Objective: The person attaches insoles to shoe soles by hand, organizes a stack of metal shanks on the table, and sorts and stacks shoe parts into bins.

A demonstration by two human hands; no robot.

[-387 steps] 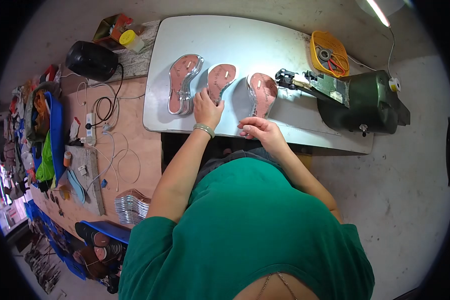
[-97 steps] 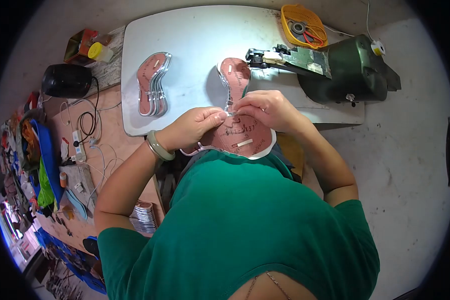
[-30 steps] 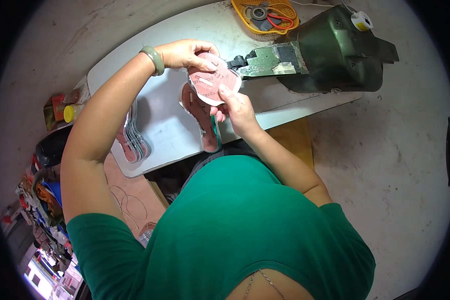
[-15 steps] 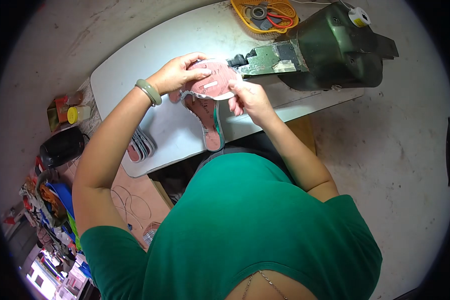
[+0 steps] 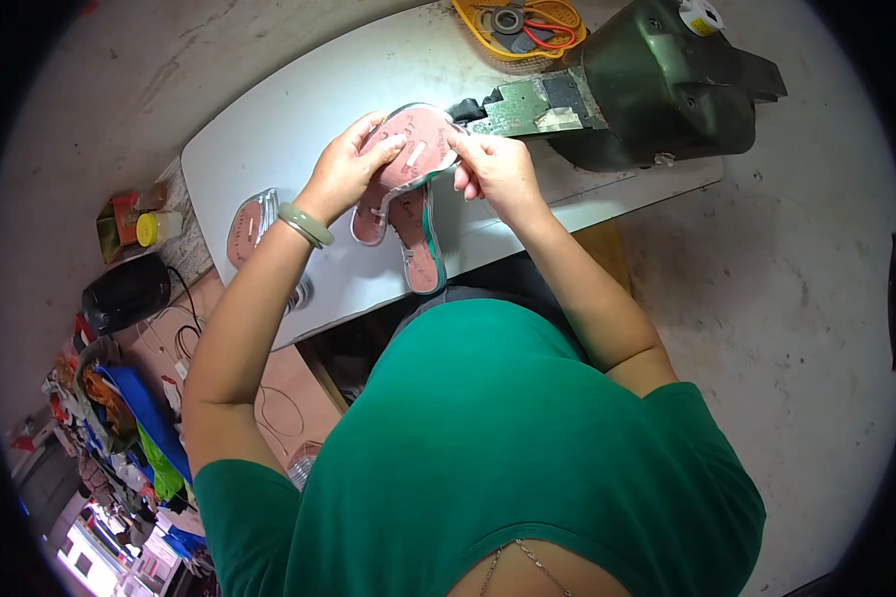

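A pink shoe sole with a pale rim (image 5: 418,149) is held up between both hands, its wide end by the tip of the green machine (image 5: 528,107). My left hand (image 5: 353,167), with a bangle at the wrist, grips its left side, thumb on the pink face. My right hand (image 5: 496,171) pinches its right edge. Beneath it, a second pink sole with a green edge (image 5: 420,254) lies on the white table (image 5: 319,109). Left of my left wrist is a stack of soles (image 5: 247,229), partly hidden by my forearm.
A yellow basket (image 5: 513,50) with red-handled scissors and a metal ring stands at the back. The machine's large dark green body (image 5: 667,90) is at the right. At the left are a yellow-lidded jar (image 5: 147,230), a black rounded object (image 5: 126,294) and loose cables.
Since half a second ago, the held sole has turned, its narrow end now pointing down toward me. My left hand has shifted left and lower with it. Earlier, the sole was worked on nearer my body.
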